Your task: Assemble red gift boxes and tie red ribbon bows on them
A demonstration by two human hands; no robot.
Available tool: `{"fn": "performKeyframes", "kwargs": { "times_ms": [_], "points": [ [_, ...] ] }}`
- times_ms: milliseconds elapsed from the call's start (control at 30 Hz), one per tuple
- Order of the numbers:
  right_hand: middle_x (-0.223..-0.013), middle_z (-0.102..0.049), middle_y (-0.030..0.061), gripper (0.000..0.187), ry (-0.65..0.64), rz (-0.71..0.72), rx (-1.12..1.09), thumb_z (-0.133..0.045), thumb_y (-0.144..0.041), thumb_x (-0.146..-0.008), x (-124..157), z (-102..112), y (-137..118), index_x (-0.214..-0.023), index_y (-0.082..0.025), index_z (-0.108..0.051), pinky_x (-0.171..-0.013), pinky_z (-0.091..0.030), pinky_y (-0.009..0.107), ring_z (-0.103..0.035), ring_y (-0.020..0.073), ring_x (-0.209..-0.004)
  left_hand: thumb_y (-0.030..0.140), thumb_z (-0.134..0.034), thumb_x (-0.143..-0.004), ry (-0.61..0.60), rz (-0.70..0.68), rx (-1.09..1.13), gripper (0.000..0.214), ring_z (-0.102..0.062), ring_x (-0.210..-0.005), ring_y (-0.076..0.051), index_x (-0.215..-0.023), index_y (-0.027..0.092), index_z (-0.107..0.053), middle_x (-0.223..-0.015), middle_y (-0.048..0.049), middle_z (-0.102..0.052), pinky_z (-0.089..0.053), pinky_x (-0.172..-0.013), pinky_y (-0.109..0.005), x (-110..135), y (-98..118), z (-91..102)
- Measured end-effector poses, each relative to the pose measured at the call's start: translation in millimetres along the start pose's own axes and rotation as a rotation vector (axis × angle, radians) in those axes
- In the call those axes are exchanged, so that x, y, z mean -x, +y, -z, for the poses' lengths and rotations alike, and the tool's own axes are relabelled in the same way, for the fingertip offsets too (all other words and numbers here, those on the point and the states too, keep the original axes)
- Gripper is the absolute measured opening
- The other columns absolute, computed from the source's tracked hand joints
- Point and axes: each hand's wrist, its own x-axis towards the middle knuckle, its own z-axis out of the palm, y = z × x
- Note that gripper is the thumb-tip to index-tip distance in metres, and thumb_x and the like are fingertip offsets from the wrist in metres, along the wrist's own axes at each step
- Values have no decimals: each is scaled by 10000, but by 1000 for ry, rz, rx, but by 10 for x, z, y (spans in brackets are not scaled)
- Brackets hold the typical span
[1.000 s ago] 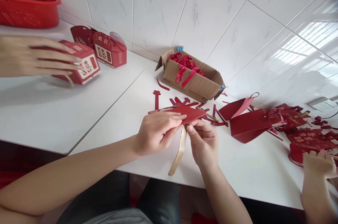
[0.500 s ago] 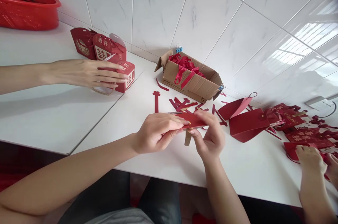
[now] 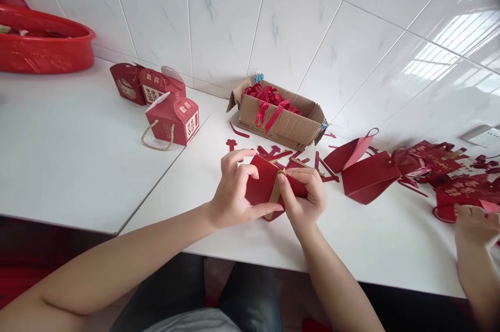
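Close in front of me is a red paper gift box [image 3: 258, 182], with a gold-brown strip [image 3: 275, 197] running down its near face. My left hand [image 3: 236, 191] is closed round the box's left side, fingers curled over the upper edge and thumb low by the strip. On the right, my right hand [image 3: 307, 195] pinches the box, its thumb pressed on the strip's top end beside a small gold fastener [image 3: 281, 171]. Fingers hide part of the box's right side. Just beyond the box, loose dark red strips [image 3: 273, 152] lie scattered on the white table [image 3: 172, 191].
A cardboard box [image 3: 273, 123] of red ribbons stands by the tiled wall. To the left are red gift boxes, the nearest [image 3: 172, 121] rope-handled, and a red plastic basket [image 3: 50, 56]. Red bags [image 3: 369, 175] lie right, near another person's hand [image 3: 476, 225].
The red gift box has tilted so its face and strip show, and my left hand has shifted to its side. Another person's arm on the left has left the view, uncovering the rope-handled box.
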Motion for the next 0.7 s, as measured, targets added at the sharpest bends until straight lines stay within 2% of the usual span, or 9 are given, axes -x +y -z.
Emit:
{"fn": "performKeyframes", "kwargs": {
  "times_ms": [133, 200, 267, 333, 400, 467, 500, 600, 700],
  "points": [
    [-754, -672, 10, 166, 10, 24, 3, -709, -136, -767, -29, 8, -19, -837, -264, -630, -593, -523, 346, -639, 181, -677, 378, -790, -680, -62, 67, -22, 518, -447, -1213, -358, -948, 215, -378, -1237, -180, -420, -482, -928, -538, 18, -5, -31],
    [-741, -675, 10, 153, 21, 37, 9, -712, -146, -766, -46, 18, -14, -826, -263, -631, -576, -525, 345, -638, 180, -658, 316, -779, -692, -76, 50, 9, 487, -476, -1206, -349, -963, 212, -388, -1231, -180, -451, -483, -929, -543, -13, -67, 13],
    [-730, -678, 11, 148, 31, 48, 6, -712, -150, -763, -59, 27, -2, -818, -261, -632, -563, -528, 343, -637, 179, -649, 299, -775, -705, -125, 53, 72, 497, -547, -1148, -313, -1032, 208, -412, -1190, -162, -521, -518, -891, -496, -81, -160, 102],
    [-721, -680, 12, 150, 32, 57, -5, -712, -146, -757, -69, 32, 11, -815, -259, -632, -546, -527, 337, -638, 178, -639, 305, -765, -731, -272, 121, 141, 515, -639, -993, -242, -1120, 210, -442, -1086, -109, -614, -568, -781, -379, -188, -264, 226],
    [-712, -680, 15, 150, 23, 70, -21, -711, -143, -755, -75, 34, 19, -816, -254, -630, -527, -525, 330, -637, 174, -624, 331, -750, -755, -480, 189, 161, 373, -662, -738, -160, -1038, 209, -540, -888, -29, -671, -557, -610, -257, -324, -360, 368],
    [-712, -681, 17, 140, 8, 71, -39, -704, -152, -761, -78, 34, 22, -819, -254, -626, -518, -530, 327, -640, 173, -619, 340, -728, -776, -602, 156, 165, 183, -618, -568, -119, -816, 198, -620, -672, 22, -653, -504, -498, -202, -476, -437, 509],
    [-713, -682, 17, 132, 0, 65, -50, -701, -161, -763, -78, 35, 22, -815, -255, -624, -519, -535, 329, -643, 175, -620, 327, -714, -790, -629, 138, 180, 159, -604, -522, -108, -753, 195, -634, -617, 31, -646, -483, -460, -186, -556, -468, 575],
    [-711, -682, 10, 113, -21, 40, -88, -693, -180, -765, -70, 39, 18, -795, -259, -617, -523, -548, 330, -657, 177, -627, 245, -710, -801, -629, 41, 247, 58, -640, -560, -103, -813, 199, -677, -679, 21, -696, -493, -442, -160, -811, -533, 739],
    [-710, -687, 8, 103, -45, 36, -111, -693, -194, -765, -56, 47, 10, -784, -259, -615, -514, -549, 322, -666, 175, -625, 119, -716, -790, -585, -139, 370, 153, -644, -620, -88, -923, 182, -674, -756, 4, -708, -542, -508, -165, -1062, -537, 808]
  ]
}}
